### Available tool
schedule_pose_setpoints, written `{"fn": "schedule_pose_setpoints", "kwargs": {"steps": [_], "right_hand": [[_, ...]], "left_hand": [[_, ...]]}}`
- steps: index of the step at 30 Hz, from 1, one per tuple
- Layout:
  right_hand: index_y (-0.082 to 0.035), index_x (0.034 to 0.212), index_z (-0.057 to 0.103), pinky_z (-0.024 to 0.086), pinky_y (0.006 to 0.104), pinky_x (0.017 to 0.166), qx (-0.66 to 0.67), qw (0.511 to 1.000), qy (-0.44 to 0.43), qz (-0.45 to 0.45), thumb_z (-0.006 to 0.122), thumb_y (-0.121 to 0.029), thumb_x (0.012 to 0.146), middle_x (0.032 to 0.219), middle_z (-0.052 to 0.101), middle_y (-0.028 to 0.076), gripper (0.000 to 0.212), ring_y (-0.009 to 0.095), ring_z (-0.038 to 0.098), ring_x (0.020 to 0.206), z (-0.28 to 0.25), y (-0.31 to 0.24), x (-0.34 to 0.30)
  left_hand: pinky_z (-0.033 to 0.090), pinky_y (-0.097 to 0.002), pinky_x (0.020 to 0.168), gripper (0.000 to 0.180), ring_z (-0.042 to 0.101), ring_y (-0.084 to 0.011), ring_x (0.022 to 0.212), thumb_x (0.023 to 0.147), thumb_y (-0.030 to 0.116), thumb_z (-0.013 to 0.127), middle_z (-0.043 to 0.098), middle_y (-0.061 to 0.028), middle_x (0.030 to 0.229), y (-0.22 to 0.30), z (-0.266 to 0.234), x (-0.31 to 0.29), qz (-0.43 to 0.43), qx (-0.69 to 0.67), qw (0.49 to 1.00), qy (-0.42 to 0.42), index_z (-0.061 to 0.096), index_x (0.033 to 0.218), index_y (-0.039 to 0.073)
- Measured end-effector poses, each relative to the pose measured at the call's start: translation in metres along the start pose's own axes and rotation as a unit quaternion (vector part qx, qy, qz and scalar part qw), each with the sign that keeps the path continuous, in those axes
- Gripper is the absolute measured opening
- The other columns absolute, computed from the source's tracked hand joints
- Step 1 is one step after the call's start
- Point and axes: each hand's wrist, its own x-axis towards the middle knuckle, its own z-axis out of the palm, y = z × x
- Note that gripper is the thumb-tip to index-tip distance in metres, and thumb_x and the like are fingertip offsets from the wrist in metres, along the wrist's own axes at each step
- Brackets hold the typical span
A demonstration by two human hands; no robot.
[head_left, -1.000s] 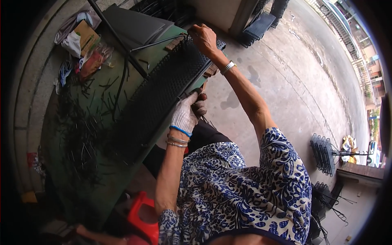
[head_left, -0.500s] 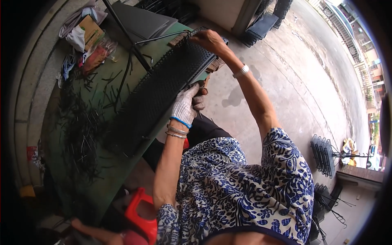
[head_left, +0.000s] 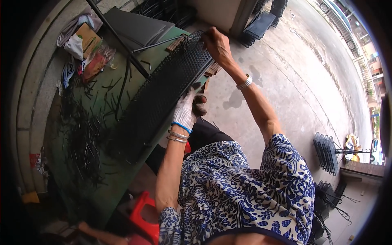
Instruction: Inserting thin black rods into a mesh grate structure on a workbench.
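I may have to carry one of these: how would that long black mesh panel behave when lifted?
The black mesh panel probably stays fairly stiff: it spans straight between the left hand and right hand. Being openwork, it is likely light for its length, though awkward one-handed.

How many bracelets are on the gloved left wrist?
2: both thin silver bracelets sit side by side just below the cuff of the white glove on the left hand; more could be hidden under the cuff.

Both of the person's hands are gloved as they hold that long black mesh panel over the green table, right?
Not quite. In the head view only the left hand wears a white glove; the right hand is bare, gripping the far end of the black mesh panel over the green table.
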Motion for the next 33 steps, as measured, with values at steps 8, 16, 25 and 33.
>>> {"fn": "schedule_pose_setpoints", "kwargs": {"steps": [8, 16, 25, 33], "right_hand": [[-0.001, 0.092, 0.056, 0.050, 0.0392, 0.062, -0.129, 0.953, 0.199, -0.191, 0.061, -0.012, 0.086, 0.076, 0.064, 0.021, 0.013, 0.037, 0.064, 0.070, 0.027, 0.026, 0.041], [0.001, 0.090, 0.060, 0.049, 0.0334, 0.056, -0.156, 0.968, 0.113, -0.163, 0.058, -0.013, 0.088, 0.066, 0.062, 0.016, 0.014, 0.023, 0.062, 0.056, 0.024, 0.020, 0.048], [0.001, 0.093, 0.064, 0.051, 0.0313, 0.057, -0.156, 0.972, 0.094, -0.146, 0.057, -0.014, 0.088, 0.072, 0.066, 0.016, 0.017, 0.021, 0.067, 0.060, 0.024, 0.026, 0.049], [-0.008, 0.089, 0.068, 0.050, 0.0432, 0.064, -0.335, 0.921, 0.059, -0.190, 0.057, -0.023, 0.086, 0.076, 0.065, 0.016, 0.019, 0.033, 0.063, 0.072, 0.025, 0.025, 0.048]], "left_hand": [[0.030, -0.0226, 0.042, 0.024, 0.032, -0.0075, 0.045, 0.095, 0.030, 0.055, 0.057, -0.0048, 0.072, -0.011, -0.020, 0.022, -0.019, -0.039, 0.995, -0.093, 0.062, 0.101, 0.007], [0.027, -0.0212, 0.042, 0.023, 0.032, -0.0063, 0.046, 0.096, 0.029, 0.054, 0.057, -0.0048, 0.072, -0.002, -0.010, 0.000, -0.027, -0.083, 0.994, -0.072, 0.063, 0.102, 0.009], [0.025, -0.0194, 0.042, 0.022, 0.028, -0.0042, 0.046, 0.097, 0.026, 0.054, 0.058, -0.0040, 0.073, -0.004, -0.017, 0.004, -0.005, -0.054, 0.992, -0.113, 0.064, 0.103, 0.007], [0.021, -0.0191, 0.037, 0.022, 0.027, -0.0041, 0.041, 0.095, 0.029, 0.055, 0.055, -0.0045, 0.067, -0.003, -0.015, 0.008, 0.002, -0.034, 0.994, -0.101, 0.064, 0.102, 0.010]]}}
